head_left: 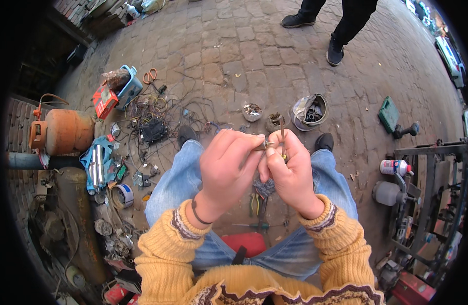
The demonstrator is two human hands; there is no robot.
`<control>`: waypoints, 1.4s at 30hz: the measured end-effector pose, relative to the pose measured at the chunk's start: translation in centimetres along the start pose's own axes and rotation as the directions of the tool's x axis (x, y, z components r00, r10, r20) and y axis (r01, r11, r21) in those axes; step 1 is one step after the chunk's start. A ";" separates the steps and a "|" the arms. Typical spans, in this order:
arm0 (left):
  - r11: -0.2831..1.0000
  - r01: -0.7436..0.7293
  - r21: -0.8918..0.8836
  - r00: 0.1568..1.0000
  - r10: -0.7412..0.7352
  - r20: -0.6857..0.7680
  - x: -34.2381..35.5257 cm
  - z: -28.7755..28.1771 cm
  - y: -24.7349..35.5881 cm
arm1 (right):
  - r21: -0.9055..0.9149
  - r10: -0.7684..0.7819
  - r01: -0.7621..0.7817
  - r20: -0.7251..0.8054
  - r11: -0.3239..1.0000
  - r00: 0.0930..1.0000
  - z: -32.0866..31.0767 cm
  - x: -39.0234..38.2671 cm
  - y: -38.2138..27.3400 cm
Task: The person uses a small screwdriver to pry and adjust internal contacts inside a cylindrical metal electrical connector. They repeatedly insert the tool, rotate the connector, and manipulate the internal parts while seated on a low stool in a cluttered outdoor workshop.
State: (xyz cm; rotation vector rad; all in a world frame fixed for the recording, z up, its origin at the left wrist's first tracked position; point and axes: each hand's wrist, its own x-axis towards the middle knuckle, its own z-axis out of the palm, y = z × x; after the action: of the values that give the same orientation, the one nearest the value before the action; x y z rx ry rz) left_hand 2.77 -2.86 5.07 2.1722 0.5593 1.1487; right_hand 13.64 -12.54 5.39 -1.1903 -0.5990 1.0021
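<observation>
From the head camera, looking down over the seated person's knees: both hands are raised together over the lap, knuckles nearly touching. The left hand [228, 165] is curled with thumb and fingertips pinched on a small metal part [265, 146], too small to name. The right hand [289, 170] is closed around a thin rusty rod [282, 136] that stands up out of the fist, its lower end hidden in the palm. The little part sits right at the meeting of the two hands, just beside the rod, above the gap between the blue-jeaned legs.

My worry is that the part is tiny and held only by fingertips; a slip would likely drop it between the knees onto the pliers [255, 203] and screwdriver [250, 225] below, or into the joints of the paving, where it would be hard to find. The rod's upper end points up toward the face, so a sudden jerk could be nasty.

The ground is brick paving [244, 46], dusty and uneven, outdoors. To the person's left lie a tangle of wires [152, 114], an orange gas cylinder [61, 131], a roll of tape [123, 194] and orange-handled scissors [150, 75]. Ahead sit a small bowl of bits [252, 112] and an open round housing [309, 111]. To the right, a spray can [395, 166] and a metal frame [432, 168]. Another person's legs [340, 25] stand at the top.
</observation>
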 end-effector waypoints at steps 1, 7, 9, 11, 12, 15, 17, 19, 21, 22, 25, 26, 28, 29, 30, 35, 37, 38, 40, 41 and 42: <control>1.000 0.004 0.007 1.000 -0.004 -0.009 0.1 0.1 -0.1 | 0.014 0.002 -0.002 -0.003 1.000 1.000 0.1 0.0 0.0; 0.986 0.154 -0.061 0.988 -0.156 -0.022 0.8 -0.4 -1.3 | 0.033 0.002 0.000 -0.077 0.999 0.997 0.6 -0.4 -0.7; 0.978 0.129 -0.163 0.991 -0.130 0.001 0.7 -0.4 -1.1 | 0.010 0.000 0.001 -0.094 1.000 0.996 0.3 -0.3 -0.9; 0.960 0.161 -0.228 0.987 -0.159 0.028 0.6 -0.5 -1.0 | -0.019 -0.010 0.008 -0.104 1.000 0.995 0.1 -0.3 -1.0; 0.955 0.171 -0.243 0.985 -0.167 0.038 0.5 -0.6 -0.8 | -0.043 -0.019 0.014 -0.106 0.999 0.994 0.0 -0.3 -1.0; 0.910 0.250 -0.330 0.968 -0.236 0.082 0.4 -0.7 -0.6 | -0.104 -0.062 0.050 -0.113 0.993 0.992 -0.1 -0.4 -1.0; 0.870 0.317 -0.379 0.949 -0.290 0.127 0.4 -0.9 -0.4 | -0.126 -0.085 0.071 -0.110 0.989 0.990 -0.1 -0.5 -1.1; 0.829 0.384 -0.406 0.923 -0.338 0.183 0.4 -1.2 -0.2 | -0.136 -0.107 0.092 -0.103 0.986 0.989 -0.1 -0.6 -1.3; 0.772 0.453 -0.447 0.892 -0.390 0.230 0.3 -1.4 0.1 | -0.215 -0.165 0.150 -0.052 0.965 0.985 -0.1 -0.6 -1.4; 0.736 0.489 -0.469 0.872 -0.419 0.252 0.2 -1.6 0.4 | -0.239 -0.183 0.168 -0.041 0.956 0.982 -0.1 -0.7 -1.4; 0.697 0.523 -0.491 0.852 -0.443 0.279 0.1 -1.8 0.8 | -0.284 -0.200 0.180 -0.044 0.942 0.979 -0.2 -0.8 -1.5; 0.697 0.522 -0.491 0.853 -0.442 0.279 0.1 -1.9 0.9 | -0.289 -0.192 0.166 -0.064 0.943 0.979 -0.3 -0.9 -1.5; 0.669 0.550 -0.500 0.835 -0.465 0.295 0.1 -2.1 0.9 | -0.308 -0.189 0.159 -0.070 0.938 0.979 -0.5 -0.8 -1.4; 0.651 0.564 -0.508 0.824 -0.478 0.304 0.1 -2.2 0.9 | -0.324 -0.194 0.166 -0.056 0.931 0.979 -0.7 -0.6 -1.3; 0.651 0.575 -0.496 0.817 -0.481 0.317 0.1 -2.4 0.9 | -0.344 -0.185 0.161 -0.039 0.925 0.982 -0.9 -0.5 -1.3; 0.393 0.648 -0.653 0.749 -0.485 0.451 0.3 -2.9 0.3 | -0.447 -0.156 0.158 0.042 0.880 0.987 -1.8 -0.3 -0.8; 0.333 0.669 -0.664 0.736 -0.421 0.530 0.5 -3.0 -0.1 | -0.437 -0.170 0.171 0.042 0.883 0.985 -1.8 -0.2 -0.6; 0.267 0.690 -0.672 0.713 -0.410 0.569 0.6 -3.1 -0.1 | -0.439 -0.203 0.197 0.034 0.876 0.979 -1.6 -0.1 -0.4; 0.190 0.721 -0.666 0.677 -0.398 0.619 0.6 -3.2 0.0 | -0.438 -0.279 0.255 0.009 0.862 0.960 -1.3 -0.1 -0.1; 0.180 0.733 -0.656 0.664 -0.398 0.632 0.6 -3.2 0.1 | -0.433 -0.304 0.280 0.015 0.857 0.952 -1.3 -0.1 -0.2; 0.168 0.744 -0.647 0.651 -0.398 0.646 0.6 -3.2 0.2 | -0.429 -0.328 0.305 0.020 0.850 0.944 -1.4 -0.1 -0.4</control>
State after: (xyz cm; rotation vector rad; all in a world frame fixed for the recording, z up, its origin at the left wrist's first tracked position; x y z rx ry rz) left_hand 0.40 -1.58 6.94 0.9348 0.4112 0.3775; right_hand 14.81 -13.33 5.33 -1.4381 -0.9732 0.5650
